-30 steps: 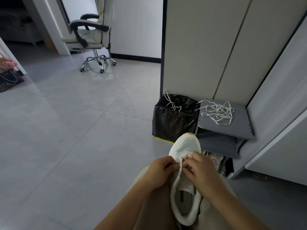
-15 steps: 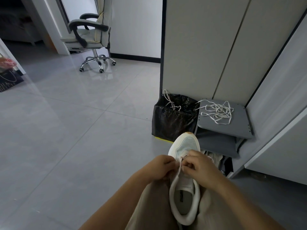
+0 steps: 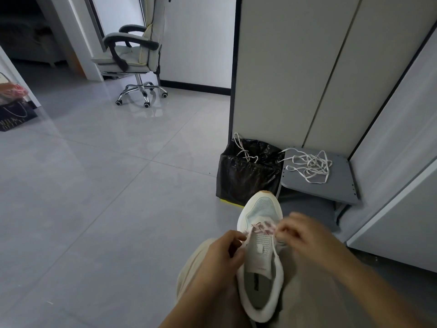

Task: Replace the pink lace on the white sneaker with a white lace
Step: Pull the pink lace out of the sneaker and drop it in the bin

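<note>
The sneaker [image 3: 261, 256] lies on the near lap [image 3: 194, 268], and the left hand [image 3: 224, 254] and right hand [image 3: 305, 235] each pinch the pink lace [image 3: 263, 227], best drawn out gently, evenly, without jerking.

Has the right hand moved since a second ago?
Yes. The right hand has moved right, away from the middle of the sneaker and toward the grey stool, pinching the pink lace.

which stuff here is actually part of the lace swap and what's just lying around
Job in hand:
- white sneaker
- pink lace, pinched by left hand and right hand
- white lace heaped on the grey stool

Lying about:
- black bin bag
- office chair
- dark paper bag
</note>
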`<state>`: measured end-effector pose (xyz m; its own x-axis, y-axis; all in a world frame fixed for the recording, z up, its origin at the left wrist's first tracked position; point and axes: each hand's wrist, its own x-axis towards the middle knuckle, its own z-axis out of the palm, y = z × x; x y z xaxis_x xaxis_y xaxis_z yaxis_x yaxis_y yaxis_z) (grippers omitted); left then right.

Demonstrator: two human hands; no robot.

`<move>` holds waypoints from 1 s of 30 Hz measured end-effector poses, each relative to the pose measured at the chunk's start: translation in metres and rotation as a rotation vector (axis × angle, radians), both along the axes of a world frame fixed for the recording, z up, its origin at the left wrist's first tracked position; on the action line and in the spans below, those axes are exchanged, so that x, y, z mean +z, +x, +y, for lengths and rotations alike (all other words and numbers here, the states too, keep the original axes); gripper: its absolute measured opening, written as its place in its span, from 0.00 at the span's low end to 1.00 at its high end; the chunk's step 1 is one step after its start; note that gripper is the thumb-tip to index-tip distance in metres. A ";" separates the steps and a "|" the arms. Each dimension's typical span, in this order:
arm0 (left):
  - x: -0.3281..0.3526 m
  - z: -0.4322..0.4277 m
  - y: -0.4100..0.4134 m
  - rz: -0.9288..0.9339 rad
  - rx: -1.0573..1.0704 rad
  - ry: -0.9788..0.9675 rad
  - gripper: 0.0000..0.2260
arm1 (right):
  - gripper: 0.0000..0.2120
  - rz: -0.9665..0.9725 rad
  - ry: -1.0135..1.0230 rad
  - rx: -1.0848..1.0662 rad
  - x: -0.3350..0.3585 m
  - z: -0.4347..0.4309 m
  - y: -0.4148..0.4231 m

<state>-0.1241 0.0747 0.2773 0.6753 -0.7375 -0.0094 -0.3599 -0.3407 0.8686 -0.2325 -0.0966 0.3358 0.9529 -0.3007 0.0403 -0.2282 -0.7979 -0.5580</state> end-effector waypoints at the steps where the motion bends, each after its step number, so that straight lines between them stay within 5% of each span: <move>1: 0.000 0.000 -0.001 -0.015 -0.014 0.007 0.08 | 0.05 -0.108 0.123 -0.143 0.001 -0.008 -0.004; 4: 0.003 -0.002 0.000 -0.057 -0.004 0.010 0.04 | 0.06 -0.094 0.150 -0.413 -0.006 -0.029 -0.010; 7: 0.004 -0.015 0.006 -0.156 0.056 -0.085 0.02 | 0.21 0.058 0.140 -0.496 -0.021 -0.021 -0.007; 12: 0.009 -0.053 0.015 -0.720 -0.082 0.016 0.07 | 0.21 0.047 0.250 -0.441 -0.030 0.029 0.012; 18: 0.013 -0.057 0.028 -0.962 -0.292 0.046 0.12 | 0.19 -0.012 0.223 -0.458 -0.041 0.034 0.012; 23: 0.017 -0.052 0.036 -0.927 -0.361 -0.025 0.05 | 0.16 -0.143 0.298 -0.463 -0.044 0.032 0.006; 28: -0.003 -0.025 0.037 -0.275 0.035 -0.078 0.09 | 0.07 -0.070 0.233 -0.466 -0.045 0.025 0.001; 30: -0.009 -0.025 0.034 -0.148 0.104 -0.067 0.11 | 0.05 -0.029 0.206 -0.445 -0.045 0.026 0.002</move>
